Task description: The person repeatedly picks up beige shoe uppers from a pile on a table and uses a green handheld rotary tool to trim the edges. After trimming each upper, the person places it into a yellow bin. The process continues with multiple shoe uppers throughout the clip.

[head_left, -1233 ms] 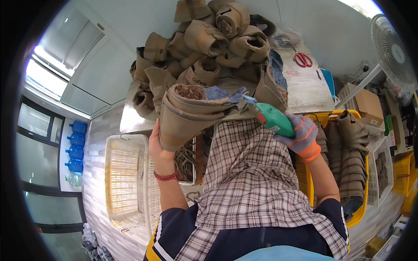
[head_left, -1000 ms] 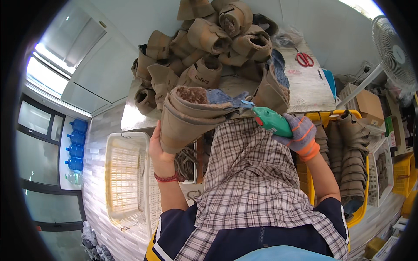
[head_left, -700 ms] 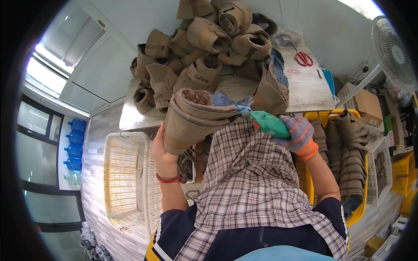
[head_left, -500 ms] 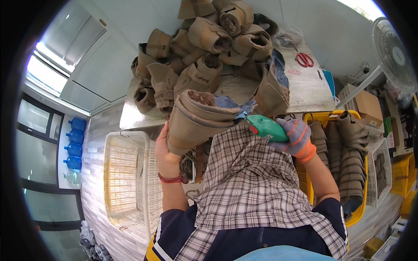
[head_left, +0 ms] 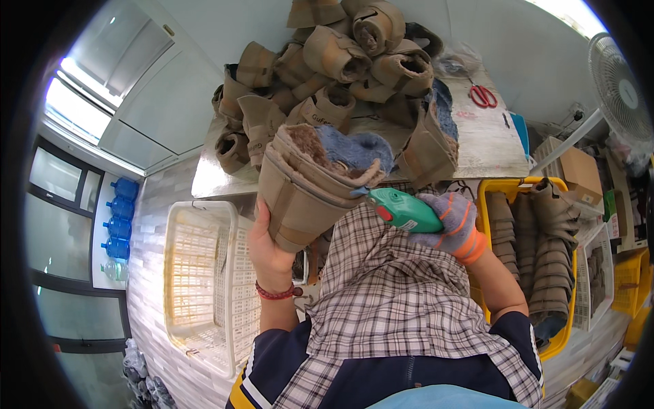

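While our left hand (head_left: 271, 256) grips nested cuffs (head_left: 300, 208), our right hand (head_left: 451, 223) holds a green tool (head_left: 407, 210) at their right rim.

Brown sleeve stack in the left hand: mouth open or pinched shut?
Open: blue fleece shows inside the sleeve stack's rim.

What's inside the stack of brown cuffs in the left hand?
The stack in the left hand shows brown fleece and blue fleece at its open top. Its near wall covers the lower inside, so what lies deeper cannot be seen.
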### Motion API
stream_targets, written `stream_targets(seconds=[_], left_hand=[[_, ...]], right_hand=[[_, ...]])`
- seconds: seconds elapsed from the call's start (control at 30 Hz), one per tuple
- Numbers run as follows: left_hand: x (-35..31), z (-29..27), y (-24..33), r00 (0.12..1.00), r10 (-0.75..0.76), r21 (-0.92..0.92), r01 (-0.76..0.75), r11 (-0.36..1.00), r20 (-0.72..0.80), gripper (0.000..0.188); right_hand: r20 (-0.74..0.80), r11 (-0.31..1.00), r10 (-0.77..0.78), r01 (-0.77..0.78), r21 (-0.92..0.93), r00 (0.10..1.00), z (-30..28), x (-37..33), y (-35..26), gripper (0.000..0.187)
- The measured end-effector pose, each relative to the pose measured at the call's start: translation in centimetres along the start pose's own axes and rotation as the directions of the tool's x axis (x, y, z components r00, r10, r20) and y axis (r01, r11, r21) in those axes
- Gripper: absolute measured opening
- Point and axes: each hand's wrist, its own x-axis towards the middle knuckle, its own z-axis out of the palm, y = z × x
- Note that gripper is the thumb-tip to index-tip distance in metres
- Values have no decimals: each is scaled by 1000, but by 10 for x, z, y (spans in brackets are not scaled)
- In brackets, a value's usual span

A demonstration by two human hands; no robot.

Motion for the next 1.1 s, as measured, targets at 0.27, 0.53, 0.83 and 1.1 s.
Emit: stream_targets(seconds=[0.27, 0.53, 0.83, 1.1], left_hand=[[-15, -17, -6, 975, 140, 135, -164, 977, 172, 53], [-16, -33, -18, 949, 196, 370, -279, 886, 247, 54], [-12, -36, -27, 925, 234, 305, -325, 896, 298, 49], [-10, -42, -40, 918, 266, 522, -388, 759, 295, 44]], right_hand=[[109, 959, 128, -151, 239, 986, 6, 15, -18, 57], [244, 841, 268, -350, 413, 932, 8, 26, -29, 55], [292, 711, 347, -453, 538, 891, 17, 22, -25, 54], [248, 686, 369, -442, 578, 896, 16, 23, -25, 53]])
